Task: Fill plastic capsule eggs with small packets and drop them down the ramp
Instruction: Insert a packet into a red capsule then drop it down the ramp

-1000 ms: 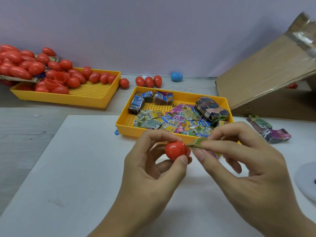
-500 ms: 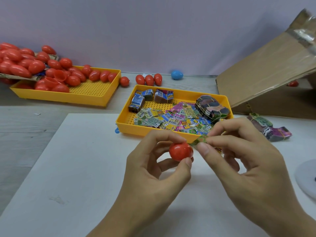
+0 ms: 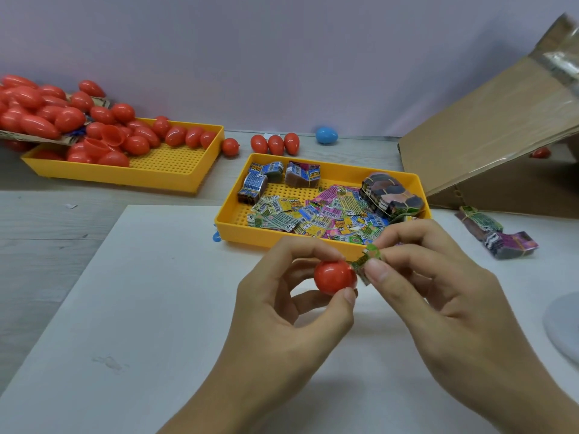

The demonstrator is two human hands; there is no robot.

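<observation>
My left hand (image 3: 291,311) pinches a red capsule egg piece (image 3: 334,277) between thumb and fingers above the white board. My right hand (image 3: 438,296) pinches a small green packet (image 3: 365,260) whose end touches the right side of the egg piece. Just behind my hands sits a yellow tray (image 3: 232,228) of loose colourful packets and banded packet bundles (image 3: 390,195). The cardboard ramp (image 3: 488,130) slopes up at the right.
A second yellow tray (image 3: 169,173) at the back left holds many red eggs. Three red eggs (image 3: 275,144) and a blue egg (image 3: 326,135) lie by the wall. Packet bundles (image 3: 498,231) lie right of the tray. A pale round object (image 3: 564,324) sits at the right edge.
Both hands have shifted slightly right and up together. The green packet is now pressed closer against the egg piece.
</observation>
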